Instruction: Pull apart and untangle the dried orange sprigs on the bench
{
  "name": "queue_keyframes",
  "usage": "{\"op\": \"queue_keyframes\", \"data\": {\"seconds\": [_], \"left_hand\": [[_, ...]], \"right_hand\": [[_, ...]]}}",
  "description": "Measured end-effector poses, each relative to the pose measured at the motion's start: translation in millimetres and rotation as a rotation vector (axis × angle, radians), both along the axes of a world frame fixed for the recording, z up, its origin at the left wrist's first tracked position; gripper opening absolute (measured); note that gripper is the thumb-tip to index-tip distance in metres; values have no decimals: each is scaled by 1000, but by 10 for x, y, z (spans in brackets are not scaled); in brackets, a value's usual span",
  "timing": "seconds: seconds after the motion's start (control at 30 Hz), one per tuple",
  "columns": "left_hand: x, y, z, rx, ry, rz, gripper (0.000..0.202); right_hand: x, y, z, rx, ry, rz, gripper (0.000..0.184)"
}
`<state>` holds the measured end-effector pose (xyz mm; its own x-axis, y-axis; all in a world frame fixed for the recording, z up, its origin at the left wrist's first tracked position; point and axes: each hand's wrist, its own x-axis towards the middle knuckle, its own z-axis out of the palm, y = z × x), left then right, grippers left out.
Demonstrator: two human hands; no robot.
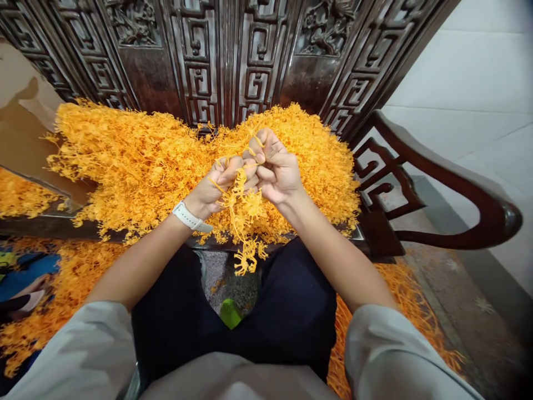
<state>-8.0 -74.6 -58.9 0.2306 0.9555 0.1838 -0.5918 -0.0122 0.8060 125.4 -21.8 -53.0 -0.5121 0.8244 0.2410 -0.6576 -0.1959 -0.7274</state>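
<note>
Both hands meet in front of me over a big heap of fluffy yellow-orange strands [141, 155]. My left hand [219, 183], with a white watch [191, 216] at its wrist, is closed on a thin yellow cord. Close against it, my right hand [277, 166] pinches the same cord, and a bit of it loops over the fingers. A knotted, frilly yellow cord bunch [245, 211] dangles below the hands, its tip hanging past the bench edge. The fingers partly hide where the cord runs between them.
The heap lies on a dark wooden bench with a carved back [154, 78] and a curved armrest [458, 194] at right. A cardboard piece [29, 128] stands at left. More orange strands [75, 289] lie low at left and on the floor at right. Something green [230, 314] shows between my knees.
</note>
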Motion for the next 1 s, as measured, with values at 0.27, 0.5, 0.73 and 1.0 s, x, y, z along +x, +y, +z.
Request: {"op": "queue_keyframes", "data": {"seconds": [0.27,0.5,0.73,1.0], "left_hand": [[-49,-25,-57,76,1,-103,88],[136,-9,-79,52,-43,-71,46],[-115,118,10,-73,7,65,12],[-183,184,12,-7,161,190,19]], "right_hand": [[-75,8,-48,-40,35,-25,22],[27,430,-255,144,-206,-247,28],[650,828,-306,566,-647,-808,63],[299,307,-125,688,-610,-227,55]]}}
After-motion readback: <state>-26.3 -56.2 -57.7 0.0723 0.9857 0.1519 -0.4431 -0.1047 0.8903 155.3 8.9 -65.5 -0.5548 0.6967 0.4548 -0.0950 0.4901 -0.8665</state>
